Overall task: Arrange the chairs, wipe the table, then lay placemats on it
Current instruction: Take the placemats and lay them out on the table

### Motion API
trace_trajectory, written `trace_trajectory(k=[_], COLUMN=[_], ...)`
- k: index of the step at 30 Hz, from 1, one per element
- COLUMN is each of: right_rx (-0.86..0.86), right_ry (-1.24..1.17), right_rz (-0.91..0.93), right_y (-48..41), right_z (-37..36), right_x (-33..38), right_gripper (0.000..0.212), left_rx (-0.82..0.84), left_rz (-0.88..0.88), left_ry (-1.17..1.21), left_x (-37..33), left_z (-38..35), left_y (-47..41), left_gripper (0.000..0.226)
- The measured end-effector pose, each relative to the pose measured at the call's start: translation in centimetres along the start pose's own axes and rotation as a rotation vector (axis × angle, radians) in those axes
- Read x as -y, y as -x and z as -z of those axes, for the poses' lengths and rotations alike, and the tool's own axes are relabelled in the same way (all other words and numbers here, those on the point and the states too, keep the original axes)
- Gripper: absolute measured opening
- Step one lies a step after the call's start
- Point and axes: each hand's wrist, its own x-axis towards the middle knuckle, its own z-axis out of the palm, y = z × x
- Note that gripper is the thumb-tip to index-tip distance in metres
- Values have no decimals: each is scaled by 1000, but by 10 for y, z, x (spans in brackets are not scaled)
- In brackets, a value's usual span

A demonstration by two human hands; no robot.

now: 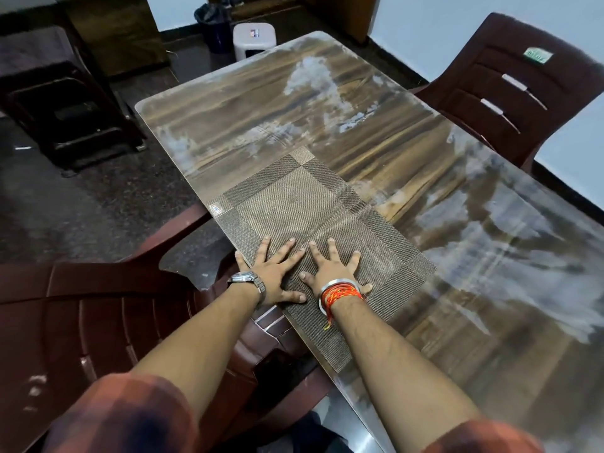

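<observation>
The mat (304, 204) lies flat at the surface's (425, 158) edge, long axis along that edge. My left hand (274, 273) and right hand (333, 269) press its middle, fingers spread, gripping nothing; left sits nearer the edge.

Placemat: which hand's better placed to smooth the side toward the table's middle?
Right, likely. The right hand lies flat on the placemat, closer to that side. The left hand, also flat, sits at the mat's outer edge along the table rim, so it would have to cross the right.
</observation>
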Motion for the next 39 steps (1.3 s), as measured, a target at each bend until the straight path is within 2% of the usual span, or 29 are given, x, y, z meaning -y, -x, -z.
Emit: trace_trajectory(k=[11,13,17,21,28,31,35,39], right_rx=[-31,-151,-578,-738,-869,-940,-1046,-1093], right_ry=[-23,-14,-22,-177,-168,-284,-325,-331], right_rz=[1,31,95,134,166,132,-95,-297], right_y=[5,14,41,72,133,168,240,304], right_z=[-8,-14,-13,-13,-14,-7,-25,-56], right_x=[0,-4,-28,-63,-136,-164,-230,-307], right_gripper=[75,73,62,56,63,64,64,65], left_rx=[17,-5,-144,-246,-442,-508,-512,-439], left_rz=[19,40,6,-52,-260,-383,-619,-756], left_ry=[-50,-42,-56,-75,-173,-129,-98,-131], left_x=[0,-4,-14,-35,-144,-192,-264,-335], left_z=[0,-1,11,16,14,11,-12,-43], left_y=[9,16,34,53,78,97,133,162], left_gripper=[104,101,95,92,87,79,71,76])
